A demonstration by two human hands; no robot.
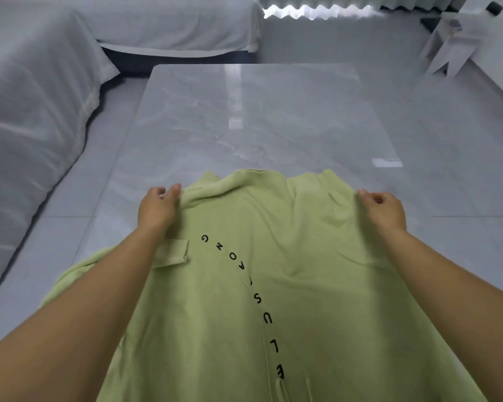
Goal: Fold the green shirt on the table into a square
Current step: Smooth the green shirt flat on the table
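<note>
Gripping green shirt, rumpled, black lettering.

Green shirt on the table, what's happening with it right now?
A person is handling the green shirt with both bare hands. The left hand pinches the fabric at its far edge, left of the ribbed collar, and the right hand pinches the far edge on the other side. The shirt lies spread and wrinkled over the near part of the glossy grey table, black letters facing up. It is not yet folded into a square.
</note>
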